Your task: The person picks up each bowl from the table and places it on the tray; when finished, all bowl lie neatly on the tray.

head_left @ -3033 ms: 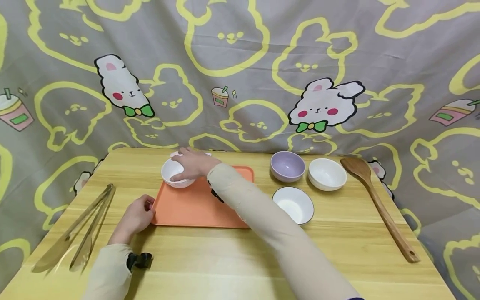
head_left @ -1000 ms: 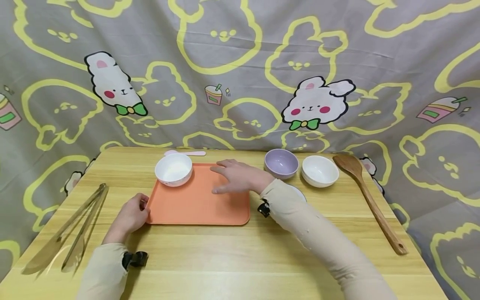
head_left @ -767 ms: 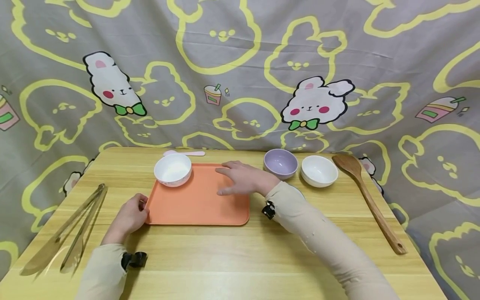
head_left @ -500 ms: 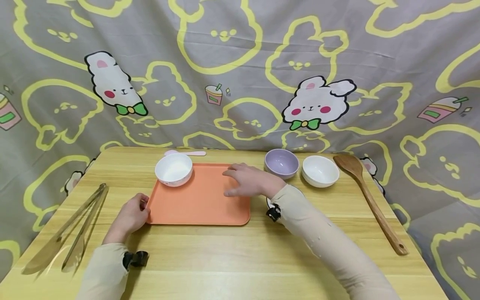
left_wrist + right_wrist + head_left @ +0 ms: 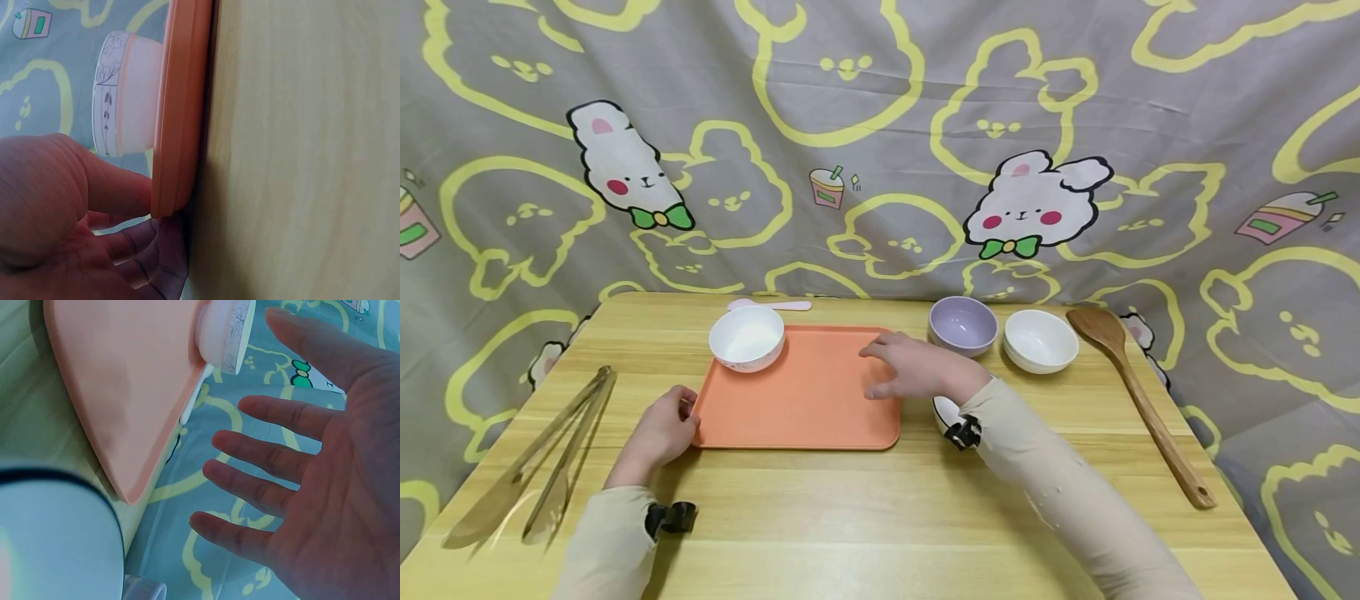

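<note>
An orange tray lies on the table, and a white bowl sits on its back left corner. My left hand pinches the tray's left edge. In the left wrist view the thumb presses the rim from above and the fingers curl beneath it. Above the tray's right end hovers my right hand, holding nothing. Its fingers are spread in the right wrist view. A dark-rimmed white bowl is mostly hidden under the right wrist. Behind that wrist stand a purple bowl and another white bowl.
A pink spoon lies behind the tray. Tongs rest on the left of the wooden table, and a long wooden spatula lies on the right. A patterned curtain hangs behind the table.
My right hand has let go of the white bowl at the tray's back left corner and moved right across the tray. My left hand has kept its grip on the tray's edge.
</note>
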`<state>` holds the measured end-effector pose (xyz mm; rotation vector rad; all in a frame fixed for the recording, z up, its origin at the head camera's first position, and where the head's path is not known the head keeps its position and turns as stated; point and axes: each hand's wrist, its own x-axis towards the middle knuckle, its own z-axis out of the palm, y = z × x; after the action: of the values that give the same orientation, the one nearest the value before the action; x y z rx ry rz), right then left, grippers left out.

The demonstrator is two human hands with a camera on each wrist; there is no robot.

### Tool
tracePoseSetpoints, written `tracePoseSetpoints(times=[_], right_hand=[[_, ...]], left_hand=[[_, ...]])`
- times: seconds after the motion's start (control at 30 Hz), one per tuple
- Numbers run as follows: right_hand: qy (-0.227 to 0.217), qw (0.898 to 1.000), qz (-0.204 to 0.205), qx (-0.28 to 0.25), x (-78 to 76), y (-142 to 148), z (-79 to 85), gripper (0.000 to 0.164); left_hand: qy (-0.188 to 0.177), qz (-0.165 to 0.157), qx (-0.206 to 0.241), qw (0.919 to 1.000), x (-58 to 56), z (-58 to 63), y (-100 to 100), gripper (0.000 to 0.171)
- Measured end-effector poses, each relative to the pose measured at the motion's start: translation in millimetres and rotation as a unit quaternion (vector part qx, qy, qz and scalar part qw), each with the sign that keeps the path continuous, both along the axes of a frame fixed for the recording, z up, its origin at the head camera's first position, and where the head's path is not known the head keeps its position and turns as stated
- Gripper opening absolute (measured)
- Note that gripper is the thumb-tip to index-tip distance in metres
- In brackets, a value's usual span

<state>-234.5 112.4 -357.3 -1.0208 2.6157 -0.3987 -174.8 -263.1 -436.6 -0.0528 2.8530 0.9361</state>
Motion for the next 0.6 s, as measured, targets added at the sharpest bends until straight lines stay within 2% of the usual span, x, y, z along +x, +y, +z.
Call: tracePoseSetpoints(times=[0.43,0.6], right_hand=[[0.057,0.997,-0.016,-0.039,17.5,29,-2.5,0.062],[0.076,0.996,-0.038,-0.03,24.6,43,-4.4,0.065]], left_hand=[[-0.001,0.002,0.001,1.0,1.2,-0.2,2,0.026],[-0.004,0.0,0.002,1.0,-0.9,0.6,3,0.026]])
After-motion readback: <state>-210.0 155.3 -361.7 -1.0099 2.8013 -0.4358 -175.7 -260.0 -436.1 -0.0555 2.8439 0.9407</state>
